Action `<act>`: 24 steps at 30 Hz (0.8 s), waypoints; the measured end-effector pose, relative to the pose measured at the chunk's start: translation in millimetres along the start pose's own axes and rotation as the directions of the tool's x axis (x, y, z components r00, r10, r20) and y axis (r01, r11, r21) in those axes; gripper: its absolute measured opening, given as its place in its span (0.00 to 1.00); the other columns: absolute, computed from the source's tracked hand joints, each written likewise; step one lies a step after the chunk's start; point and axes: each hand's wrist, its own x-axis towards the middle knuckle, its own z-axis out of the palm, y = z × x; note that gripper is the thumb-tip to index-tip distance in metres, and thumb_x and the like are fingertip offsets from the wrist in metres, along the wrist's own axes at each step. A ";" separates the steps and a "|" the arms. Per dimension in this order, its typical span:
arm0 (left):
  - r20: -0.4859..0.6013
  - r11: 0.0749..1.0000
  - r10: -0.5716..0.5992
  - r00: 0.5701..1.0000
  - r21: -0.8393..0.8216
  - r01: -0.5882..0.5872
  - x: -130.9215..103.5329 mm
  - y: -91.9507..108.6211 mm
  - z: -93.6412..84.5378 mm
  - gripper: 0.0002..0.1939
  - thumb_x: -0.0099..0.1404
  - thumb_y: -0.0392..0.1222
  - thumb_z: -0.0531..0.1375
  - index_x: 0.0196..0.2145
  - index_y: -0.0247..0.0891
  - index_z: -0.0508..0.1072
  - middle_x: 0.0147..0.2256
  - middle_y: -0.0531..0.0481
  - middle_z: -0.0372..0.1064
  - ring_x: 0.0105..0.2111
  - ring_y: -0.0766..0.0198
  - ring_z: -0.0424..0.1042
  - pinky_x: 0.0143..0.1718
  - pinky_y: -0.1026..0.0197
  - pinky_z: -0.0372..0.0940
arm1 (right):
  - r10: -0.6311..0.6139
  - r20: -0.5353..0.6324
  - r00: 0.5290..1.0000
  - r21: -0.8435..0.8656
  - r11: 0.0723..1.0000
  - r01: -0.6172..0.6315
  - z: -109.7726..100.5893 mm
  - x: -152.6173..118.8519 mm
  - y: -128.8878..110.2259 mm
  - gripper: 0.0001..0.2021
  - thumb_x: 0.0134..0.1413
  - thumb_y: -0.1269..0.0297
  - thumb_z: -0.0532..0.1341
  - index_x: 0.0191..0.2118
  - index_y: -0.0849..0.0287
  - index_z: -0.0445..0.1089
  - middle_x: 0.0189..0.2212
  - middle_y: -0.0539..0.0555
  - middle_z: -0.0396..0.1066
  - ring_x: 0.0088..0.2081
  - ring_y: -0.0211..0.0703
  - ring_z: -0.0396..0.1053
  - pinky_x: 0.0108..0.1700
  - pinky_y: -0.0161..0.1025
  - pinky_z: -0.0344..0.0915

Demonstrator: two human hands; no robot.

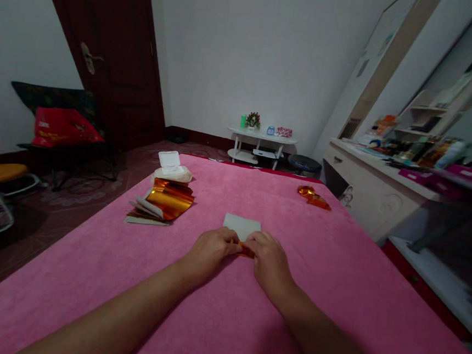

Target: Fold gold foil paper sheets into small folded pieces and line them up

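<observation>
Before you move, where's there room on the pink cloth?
The pink cloth is bare between your right hand and the orange foil bundles, and beyond the pale sheet. It's crowded far left, around the wipes pack and foil papers, and by your left hand.

white walls [247,51], dark red door [115,50], white table [262,136]

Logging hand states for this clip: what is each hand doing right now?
Left hand: closed on the sheet, at its rolled orange edge.
Right hand: closed on that same edge.
</observation>
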 end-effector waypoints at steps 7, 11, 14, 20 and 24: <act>-0.010 0.999 -0.052 0.999 0.010 0.052 -0.6 -0.9 0.4 0.12 0.67 0.45 0.54 0.44 0.54 0.75 0.38 0.53 0.70 0.39 0.63 0.67 0.37 0.64 0.60 | 0.026 -0.009 1.000 0.167 0.986 -0.024 4.7 -0.8 7.3 0.18 0.49 0.85 0.52 0.31 0.56 0.74 0.32 0.52 0.69 0.37 0.41 0.64 0.39 0.36 0.61; -0.016 0.999 -0.039 0.999 0.010 0.040 -0.7 -2.2 2.5 0.12 0.68 0.44 0.54 0.43 0.53 0.76 0.36 0.52 0.70 0.38 0.63 0.67 0.36 0.64 0.60 | 0.046 -0.037 0.998 0.233 0.972 -0.036 6.2 -2.0 7.7 0.20 0.45 0.85 0.51 0.30 0.55 0.74 0.31 0.51 0.70 0.38 0.42 0.66 0.39 0.36 0.64; -0.022 0.999 -0.034 0.999 0.010 0.034 -0.7 -3.7 4.4 0.11 0.67 0.43 0.55 0.43 0.52 0.76 0.37 0.53 0.71 0.38 0.63 0.67 0.35 0.64 0.59 | 0.057 -0.048 0.997 0.294 0.955 -0.040 3.8 -0.6 11.9 0.20 0.44 0.84 0.50 0.31 0.54 0.74 0.32 0.50 0.71 0.37 0.42 0.68 0.40 0.36 0.66; -0.034 1.000 -0.027 0.999 0.016 0.027 -0.9 -4.5 5.9 0.11 0.67 0.42 0.54 0.40 0.47 0.77 0.38 0.51 0.71 0.39 0.63 0.68 0.36 0.63 0.60 | 0.315 -0.263 0.912 0.261 0.933 -0.247 -30.1 5.8 84.4 0.13 0.51 0.67 0.54 0.37 0.58 0.75 0.37 0.55 0.75 0.38 0.46 0.72 0.43 0.42 0.68; -0.038 1.000 -0.027 0.999 0.007 0.027 -0.3 -4.7 6.7 0.10 0.67 0.41 0.55 0.40 0.48 0.76 0.38 0.51 0.70 0.39 0.63 0.68 0.36 0.63 0.61 | 0.559 -0.400 0.726 0.100 0.814 -0.572 -58.6 -18.0 176.0 0.16 0.46 0.61 0.56 0.38 0.60 0.76 0.38 0.60 0.75 0.38 0.53 0.72 0.43 0.49 0.67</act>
